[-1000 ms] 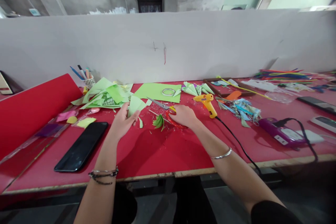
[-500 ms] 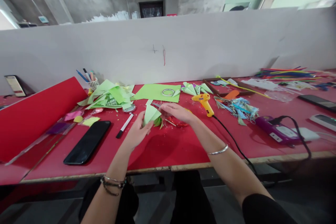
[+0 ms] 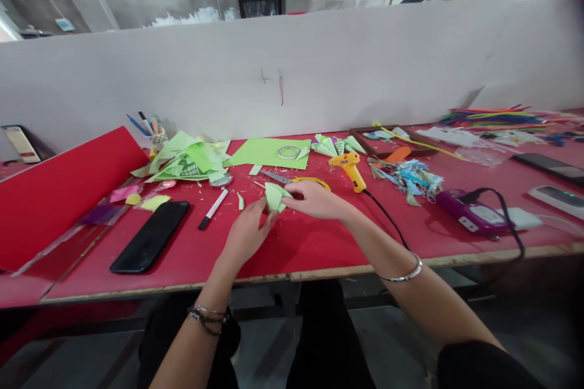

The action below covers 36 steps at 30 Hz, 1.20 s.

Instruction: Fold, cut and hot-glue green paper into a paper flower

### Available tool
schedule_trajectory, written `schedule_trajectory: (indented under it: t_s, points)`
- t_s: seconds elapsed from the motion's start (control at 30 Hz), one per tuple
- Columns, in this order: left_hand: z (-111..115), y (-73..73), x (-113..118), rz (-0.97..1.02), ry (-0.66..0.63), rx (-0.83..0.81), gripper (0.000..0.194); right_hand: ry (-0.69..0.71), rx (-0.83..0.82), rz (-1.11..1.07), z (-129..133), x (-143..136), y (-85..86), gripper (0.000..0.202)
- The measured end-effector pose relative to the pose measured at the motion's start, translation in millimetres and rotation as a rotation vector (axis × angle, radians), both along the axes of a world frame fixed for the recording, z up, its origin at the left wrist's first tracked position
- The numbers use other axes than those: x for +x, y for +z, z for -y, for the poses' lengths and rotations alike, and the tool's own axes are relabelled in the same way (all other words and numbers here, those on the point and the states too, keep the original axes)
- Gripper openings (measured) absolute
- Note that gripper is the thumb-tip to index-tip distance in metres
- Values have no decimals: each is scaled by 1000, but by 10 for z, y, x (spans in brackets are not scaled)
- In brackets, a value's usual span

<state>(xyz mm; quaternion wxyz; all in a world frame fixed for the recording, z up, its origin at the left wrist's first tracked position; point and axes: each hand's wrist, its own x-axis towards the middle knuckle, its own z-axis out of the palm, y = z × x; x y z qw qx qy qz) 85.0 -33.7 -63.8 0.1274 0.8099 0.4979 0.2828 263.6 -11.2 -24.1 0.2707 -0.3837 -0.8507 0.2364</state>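
Between my two hands is a small piece of light green paper (image 3: 275, 196), held a little above the red tabletop. My left hand (image 3: 249, 228) grips its lower left side between thumb and fingers. At its right edge, my right hand (image 3: 314, 199) pinches it. Just behind the right hand lie scissors (image 3: 276, 177) with yellow handles, partly hidden by that hand. A small green scrap (image 3: 241, 200) rests left of the paper, and another pale strip (image 3: 255, 169) sits farther back.
Left stand a marker (image 3: 213, 209), a black phone (image 3: 150, 237) and a heap of green paper (image 3: 187, 161). A tape roll (image 3: 289, 152) lies on a green sheet (image 3: 255, 152). Right are a yellow glue gun (image 3: 350, 170) with a cord, tassels (image 3: 413, 177) and a purple power strip (image 3: 472, 213).
My right hand has left the scissors on the table and now pinches the green paper. The paper has turned and shifted slightly right. A cut scrap now shows beside the marker.
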Motion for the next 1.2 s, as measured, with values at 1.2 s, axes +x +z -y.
schedule_trajectory:
  t_s: [1.2]
  points:
    - [365,-110,-91,-554,-356,375,29,114,-37,104,118,147,-376,16]
